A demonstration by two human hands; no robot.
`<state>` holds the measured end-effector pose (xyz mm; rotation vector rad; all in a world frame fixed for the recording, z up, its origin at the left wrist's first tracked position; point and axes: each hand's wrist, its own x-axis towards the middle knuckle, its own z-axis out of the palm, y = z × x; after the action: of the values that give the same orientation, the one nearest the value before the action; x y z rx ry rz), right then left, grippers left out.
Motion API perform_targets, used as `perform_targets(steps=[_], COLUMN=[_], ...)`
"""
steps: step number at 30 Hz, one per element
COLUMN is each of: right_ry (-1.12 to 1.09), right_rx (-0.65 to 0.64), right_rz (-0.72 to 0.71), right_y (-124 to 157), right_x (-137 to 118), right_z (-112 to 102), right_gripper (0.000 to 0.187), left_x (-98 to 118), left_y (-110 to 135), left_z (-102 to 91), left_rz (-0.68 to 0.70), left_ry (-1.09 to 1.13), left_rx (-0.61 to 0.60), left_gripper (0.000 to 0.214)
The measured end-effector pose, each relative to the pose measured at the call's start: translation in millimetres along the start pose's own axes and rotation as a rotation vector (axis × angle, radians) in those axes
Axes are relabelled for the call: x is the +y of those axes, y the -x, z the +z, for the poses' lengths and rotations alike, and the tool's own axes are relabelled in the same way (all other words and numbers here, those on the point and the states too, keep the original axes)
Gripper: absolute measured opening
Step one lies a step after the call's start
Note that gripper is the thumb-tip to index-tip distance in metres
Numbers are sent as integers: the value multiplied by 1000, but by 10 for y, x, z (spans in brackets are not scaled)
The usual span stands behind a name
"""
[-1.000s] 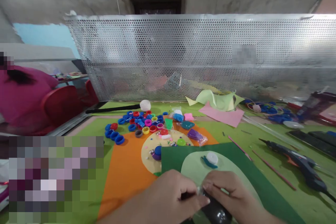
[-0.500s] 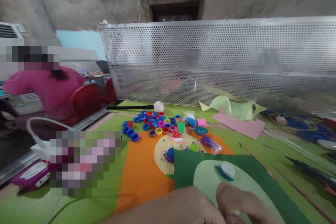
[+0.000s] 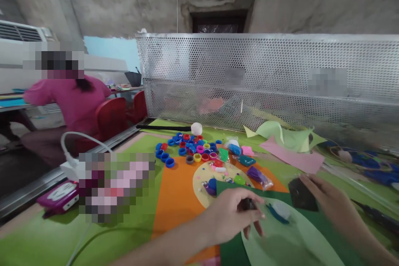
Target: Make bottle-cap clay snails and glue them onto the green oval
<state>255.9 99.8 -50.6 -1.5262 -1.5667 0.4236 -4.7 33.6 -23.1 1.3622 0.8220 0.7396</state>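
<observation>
My right hand [image 3: 326, 195] pinches a black clay packet [image 3: 302, 194] by its upper right side, above the dark green sheet [image 3: 229, 208]. My left hand [image 3: 237, 214] hovers over the left edge of the pale green oval [image 3: 280, 241], its fingers curled around a small dark lump [image 3: 248, 203] that is partly hidden. On the oval, between the hands, sit a white round piece [image 3: 282, 210] and a curved teal piece [image 3: 277, 215]. Behind my left hand lies a cream oval [image 3: 201, 183] decorated with small clay figures, partly covered by the green sheet.
Several coloured bottle caps [image 3: 190, 147] and wrapped clay packets [image 3: 246, 161] lie further back. Paper scraps [image 3: 289, 153] rest before a perforated metal screen [image 3: 258, 62]. A purple box [image 3: 59, 196] with a white cable stands left. A person in pink [image 3: 73, 99] sits beyond the table.
My hands have come up from the near edge and moved apart. The right one now holds the black clay packet, and the left one has a small dark lump. The view has shifted left.
</observation>
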Motion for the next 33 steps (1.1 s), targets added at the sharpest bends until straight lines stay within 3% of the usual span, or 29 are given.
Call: perform_targets(steps=[4, 10, 13, 18, 21, 25, 30, 33], right_ry=[-42, -144, -191, -221, -160, -174, -279, -342], right_rx=[-69, -378, -475, -600, -579, -466, -216, -125], right_rz=[64, 64, 17, -104, -149, -92, 51, 112], right_y=[2, 211, 290, 359, 374, 272, -150, -366], right_x=[-136, -483, -664, -846, -864, -776, -420, -144], right_z=[74, 237, 295, 374, 389, 360, 228, 164], right_gripper=[46, 61, 56, 40, 35, 34, 46, 51], left_x=[-45, -140, -109, -44, -32, -8, 24, 11], left_y=[-47, -27, 9, 2, -8, 28, 29, -23], left_z=[-43, -98, -109, -108, -106, -102, -169, -219], left_rz=[-8, 88, 149, 295, 327, 237, 131, 112], left_ry=[-11, -234, -364, -490, -516, -505, -455, -394], left_rx=[-16, 196, 231, 144, 119, 170, 297, 246], left_gripper=[24, 30, 32, 33, 38, 30, 20, 18])
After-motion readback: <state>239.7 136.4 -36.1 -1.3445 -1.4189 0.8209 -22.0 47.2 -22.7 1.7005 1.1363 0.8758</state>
